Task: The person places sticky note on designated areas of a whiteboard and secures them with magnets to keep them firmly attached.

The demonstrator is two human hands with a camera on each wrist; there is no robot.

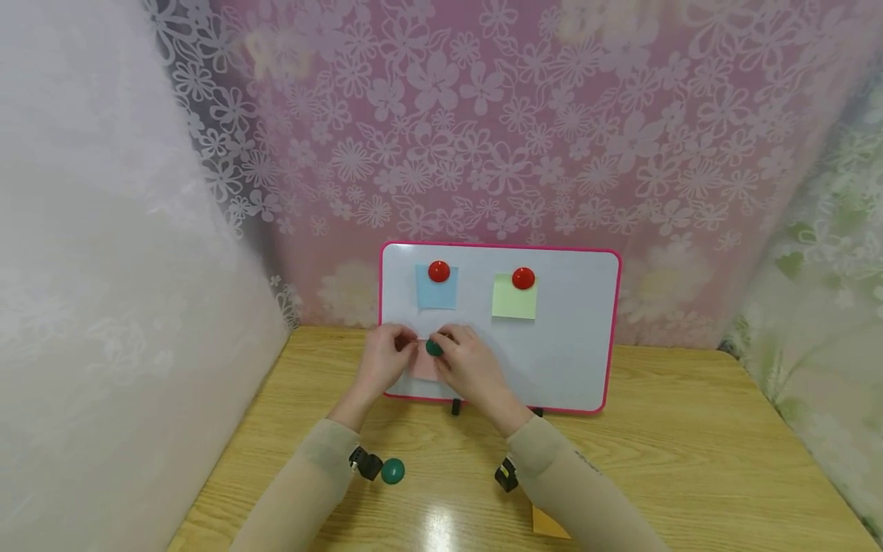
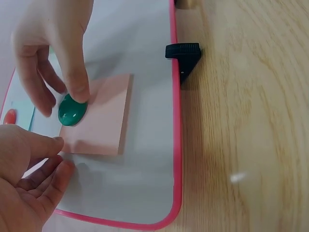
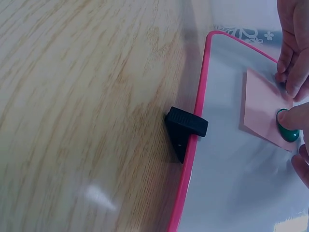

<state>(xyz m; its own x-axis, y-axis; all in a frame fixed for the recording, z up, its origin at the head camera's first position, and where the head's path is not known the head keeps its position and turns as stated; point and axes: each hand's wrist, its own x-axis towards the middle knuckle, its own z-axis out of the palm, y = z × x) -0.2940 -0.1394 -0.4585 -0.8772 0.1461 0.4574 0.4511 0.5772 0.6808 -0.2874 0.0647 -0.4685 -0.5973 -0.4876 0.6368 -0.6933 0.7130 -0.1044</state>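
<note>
A pink sticky note [image 2: 104, 118] lies against the lower left of a white magnetic board [image 1: 572, 330] with a pink frame. My left hand [image 1: 383, 356] pinches the note's upper left corner between thumb and fingers. On the note's top edge sits a round green magnet [image 2: 72, 110], which my right hand [image 1: 472, 366] holds between thumb and fingers. In the right wrist view the thumb rests on the green magnet [image 3: 288, 128]. Higher on the board, red magnets hold a blue sticky note [image 1: 436, 295] and a light green sticky note [image 1: 513, 303].
Black feet [image 3: 186, 123] support the board's lower edge on the wooden table [image 1: 690, 429]. A second green magnet [image 1: 392, 471] lies on the table by the left wrist. An orange paper pad [image 1: 548, 525] is partly hidden under the right forearm. A flowered curtain [image 1: 483, 153] hangs behind.
</note>
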